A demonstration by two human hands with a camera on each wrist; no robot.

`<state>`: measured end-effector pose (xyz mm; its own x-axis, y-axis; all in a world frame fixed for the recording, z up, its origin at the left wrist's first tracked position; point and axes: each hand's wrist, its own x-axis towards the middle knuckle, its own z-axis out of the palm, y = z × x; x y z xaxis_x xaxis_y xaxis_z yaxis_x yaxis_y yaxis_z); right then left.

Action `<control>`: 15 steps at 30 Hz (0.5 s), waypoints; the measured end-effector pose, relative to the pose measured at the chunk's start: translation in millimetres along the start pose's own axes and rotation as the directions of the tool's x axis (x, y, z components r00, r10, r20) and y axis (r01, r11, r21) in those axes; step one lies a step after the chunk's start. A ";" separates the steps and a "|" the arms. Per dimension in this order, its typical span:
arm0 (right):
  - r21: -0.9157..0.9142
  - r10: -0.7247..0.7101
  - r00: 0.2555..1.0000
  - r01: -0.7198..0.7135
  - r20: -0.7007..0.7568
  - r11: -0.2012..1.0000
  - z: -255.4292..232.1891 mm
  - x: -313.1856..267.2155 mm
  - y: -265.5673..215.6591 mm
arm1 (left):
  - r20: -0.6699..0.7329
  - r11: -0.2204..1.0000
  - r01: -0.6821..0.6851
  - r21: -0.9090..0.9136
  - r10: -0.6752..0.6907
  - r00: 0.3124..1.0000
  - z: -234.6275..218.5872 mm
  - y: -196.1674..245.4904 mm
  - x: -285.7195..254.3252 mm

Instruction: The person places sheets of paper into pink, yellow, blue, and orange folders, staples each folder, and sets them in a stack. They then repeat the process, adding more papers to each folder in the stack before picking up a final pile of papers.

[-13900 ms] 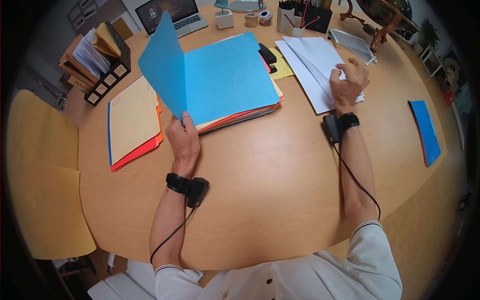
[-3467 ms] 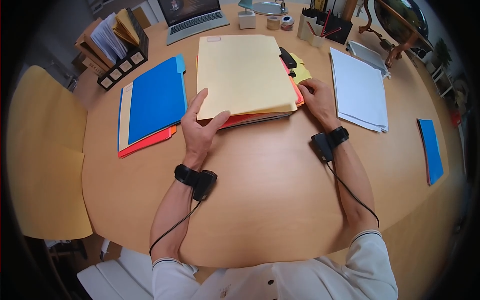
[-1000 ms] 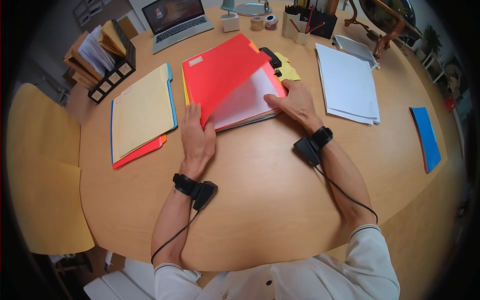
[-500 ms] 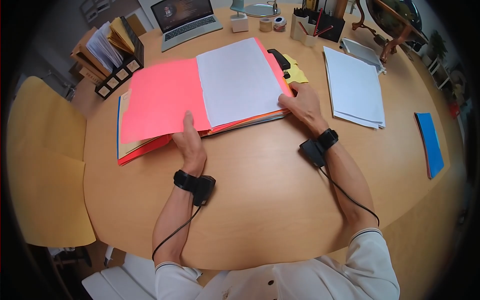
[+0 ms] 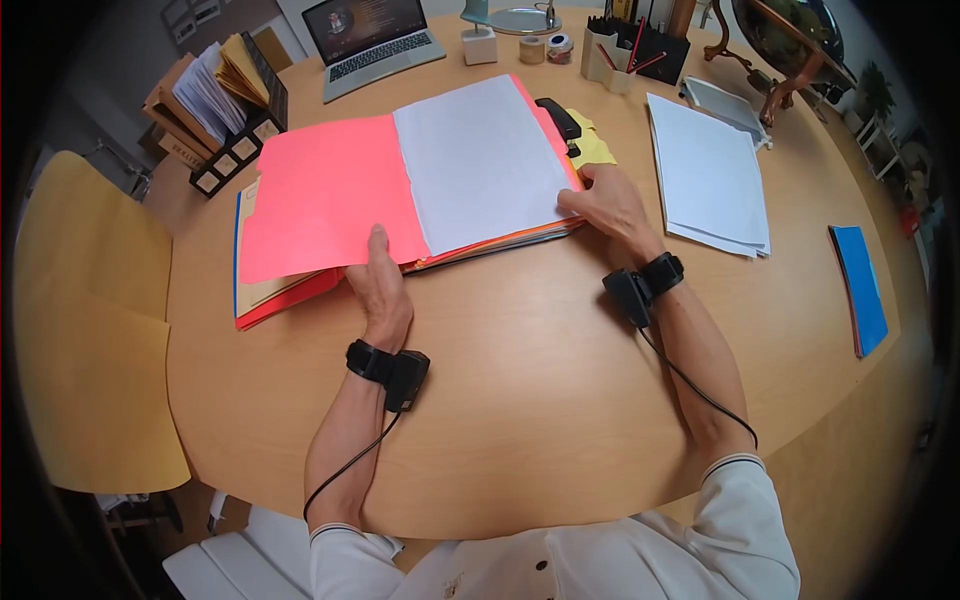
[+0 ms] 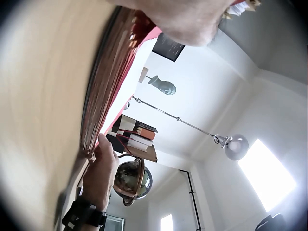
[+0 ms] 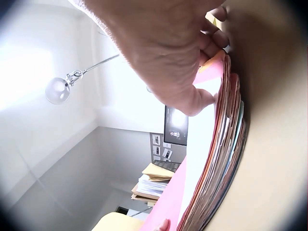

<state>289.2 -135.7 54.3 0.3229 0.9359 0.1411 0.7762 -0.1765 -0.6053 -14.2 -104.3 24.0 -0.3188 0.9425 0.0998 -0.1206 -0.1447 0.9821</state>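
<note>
A red folder lies open on a thick stack of folders, its pink-red inside facing up. White paper covers its right half. My left hand holds the opened cover near its lower edge, thumb on top and fingers hidden underneath. At the stack's right edge, my right hand grips with the thumb on the paper. The right wrist view shows its fingers curled at the side of the layered edges. Beneath the opened cover, a second pile of folders shows tan, blue and red edges.
White sheets lie to the right, and a blue folder sits near the right table edge. A black stapler and yellow paper are behind the stack. A laptop, file holder, pencil holder and globe stand farther back.
Earlier a blue folder was open, then a tan folder topped the stack; the tan one has moved to the left pile. The red cover has since swung open leftward, over that pile.
</note>
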 end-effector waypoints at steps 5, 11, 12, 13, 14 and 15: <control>-0.056 -0.051 0.999 0.051 -0.008 0.997 3.9 3.7 9.9 | 0.003 1.000 0.015 -0.004 -0.015 1.000 3.0 9.8 -5.0; -0.080 -0.204 0.958 0.191 -0.202 0.978 13.7 -5.2 15.8 | 0.000 1.000 0.010 -0.006 -0.010 1.000 3.2 11.3 -6.7; -0.080 -0.204 0.958 0.191 -0.203 0.978 16.6 -5.2 17.9 | -0.005 1.000 0.012 -0.006 -0.012 1.000 3.3 11.7 -7.0; -0.075 -0.192 0.936 0.178 -0.294 0.981 19.3 -5.3 19.1 | -0.005 1.000 0.012 -0.007 -0.012 1.000 3.2 10.2 -6.1; -0.068 -0.179 0.906 0.165 -0.383 0.984 20.8 -5.1 20.8 | -0.008 1.000 -0.004 -0.012 0.004 1.000 2.9 7.2 -4.5; -0.069 -0.180 0.906 0.166 -0.383 0.984 19.9 -4.1 23.5 | -0.012 1.000 -0.020 -0.018 0.020 1.000 2.4 5.5 -3.2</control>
<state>295.3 -137.6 23.9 0.3607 0.7627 0.5368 0.8544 -0.0394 -0.5181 -11.6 -107.4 29.5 -0.3320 0.9359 0.1177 -0.1305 -0.1691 0.9769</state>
